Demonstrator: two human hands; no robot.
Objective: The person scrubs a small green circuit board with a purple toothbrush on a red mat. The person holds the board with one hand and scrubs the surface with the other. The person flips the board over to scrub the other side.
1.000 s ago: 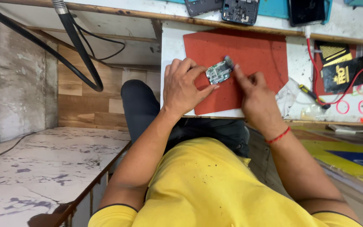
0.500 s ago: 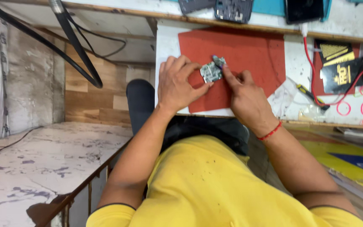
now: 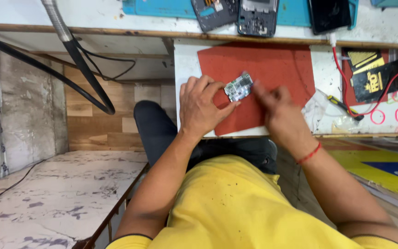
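Pinching a small circuit board (image 3: 238,86) by its lower-left edge, the left hand (image 3: 203,107) holds it just above the red mat (image 3: 272,69), near the mat's left-centre. Right hand (image 3: 279,113) is blurred, fingertips just beside the board's right end; can't tell its grip. Screwdriver (image 3: 344,107) lies w/ red cable nr the worktop's right edge.

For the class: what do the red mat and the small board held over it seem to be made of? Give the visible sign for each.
Red mat: probably rubber or silicone, matt, since it lies flat with no shine. Small board, pinched by the left hand with the blurred right hand beside it: seemingly a rigid circuit board, greenish with grey metal-looking parts.
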